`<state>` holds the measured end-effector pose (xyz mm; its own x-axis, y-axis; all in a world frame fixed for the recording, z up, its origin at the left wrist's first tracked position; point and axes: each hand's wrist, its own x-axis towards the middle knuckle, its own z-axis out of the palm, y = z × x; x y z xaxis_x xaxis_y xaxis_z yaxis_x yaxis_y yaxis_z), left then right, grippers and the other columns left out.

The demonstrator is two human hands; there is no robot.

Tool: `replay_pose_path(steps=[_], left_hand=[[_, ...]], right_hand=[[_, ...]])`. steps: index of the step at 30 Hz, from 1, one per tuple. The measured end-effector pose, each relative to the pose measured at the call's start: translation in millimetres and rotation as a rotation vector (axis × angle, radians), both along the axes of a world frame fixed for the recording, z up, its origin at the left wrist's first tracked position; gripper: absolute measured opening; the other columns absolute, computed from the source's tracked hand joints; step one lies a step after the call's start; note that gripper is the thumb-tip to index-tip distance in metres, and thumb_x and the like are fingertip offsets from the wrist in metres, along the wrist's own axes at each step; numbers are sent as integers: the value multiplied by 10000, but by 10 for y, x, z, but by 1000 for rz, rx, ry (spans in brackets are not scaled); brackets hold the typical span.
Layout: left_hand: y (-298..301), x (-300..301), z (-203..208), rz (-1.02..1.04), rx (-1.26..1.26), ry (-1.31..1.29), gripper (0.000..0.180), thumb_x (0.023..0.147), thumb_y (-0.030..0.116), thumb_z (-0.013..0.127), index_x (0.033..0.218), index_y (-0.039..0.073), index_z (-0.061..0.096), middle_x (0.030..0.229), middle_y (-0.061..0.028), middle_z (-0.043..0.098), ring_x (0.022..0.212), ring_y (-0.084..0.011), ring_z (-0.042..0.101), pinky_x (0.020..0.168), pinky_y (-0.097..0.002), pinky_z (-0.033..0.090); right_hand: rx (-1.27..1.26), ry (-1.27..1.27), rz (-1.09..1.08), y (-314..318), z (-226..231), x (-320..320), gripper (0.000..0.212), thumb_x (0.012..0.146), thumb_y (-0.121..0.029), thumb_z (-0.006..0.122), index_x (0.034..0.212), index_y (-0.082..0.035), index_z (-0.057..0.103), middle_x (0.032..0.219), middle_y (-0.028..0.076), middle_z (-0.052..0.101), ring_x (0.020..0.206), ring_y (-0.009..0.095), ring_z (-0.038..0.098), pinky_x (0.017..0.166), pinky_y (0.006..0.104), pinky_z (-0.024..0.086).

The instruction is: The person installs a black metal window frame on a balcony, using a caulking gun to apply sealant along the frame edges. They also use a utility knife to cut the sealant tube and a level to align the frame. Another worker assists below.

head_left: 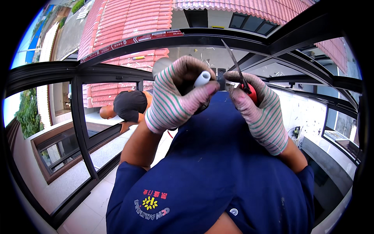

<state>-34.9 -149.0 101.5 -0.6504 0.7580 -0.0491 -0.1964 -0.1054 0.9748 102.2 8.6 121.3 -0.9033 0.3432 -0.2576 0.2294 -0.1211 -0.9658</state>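
Black metal frames (202,39), smooth and straight-edged though bent by the lens, surround the person and hold large glass panes. Beyond them spreads a roof (124,19) of ridged red tiles, speckled with pale marks, and below lies a floor (83,216) of pale, flat tiles with thin joints. In the middle is the person's one navy shirt (233,163), soft cloth with a round button and a stitched badge (150,202) showing a yellow flower shape. At the left, one co-worker (130,106) in a dark top bends over beside a frame, near a brown-framed window (56,154) set in a light wall. The person's two hands are raised in front of the chest, apart from each other, in two knitted gloves striped white and green, their fingers smudged pink and grey. The left hand (179,93) is curled with thumb and fingers closed around one white tube (203,79), a round, smooth, hollow piece whose end points up; what the dark part under the thumb is, I cannot tell. The right hand (259,109) is bent around the red handle (250,93) of one long, thin, tapering metal blade (233,56) slanting up to the left.
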Motion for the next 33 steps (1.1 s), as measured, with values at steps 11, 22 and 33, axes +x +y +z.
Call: replay_pose_path(steps=[11, 22, 33], left_hand=[[236, -248, -92, 38, 12, -43, 197, 922, 137, 743, 1054, 48, 625, 851, -23, 693, 696, -59, 655, 614, -187, 527], [305, -262, -159, 87, 23, -3, 199, 958, 194, 700, 976, 2, 654, 754, -21, 658, 642, -63, 600, 594, -196, 473], [326, -173, -126, 12, 14, -118, 162, 991, 162, 654, 988, 0, 663, 775, -20, 650, 644, -64, 603, 594, -205, 481]], right_hand=[[60, 67, -117, 47, -126, -191, 401, 992, -351, 659, 1218, -20, 663, 998, 30, 674, 917, 96, 613, 841, 250, 505], [249, 51, -128, 198, -488, -193, 363, 1002, -317, 637, 1200, -14, 659, 947, 67, 684, 876, 126, 618, 824, 285, 515], [918, -468, 126, 1206, -1757, -230, 449, 928, -374, 684, 1215, -43, 587, 1033, 218, 698, 1002, 396, 673, 871, 444, 530]])
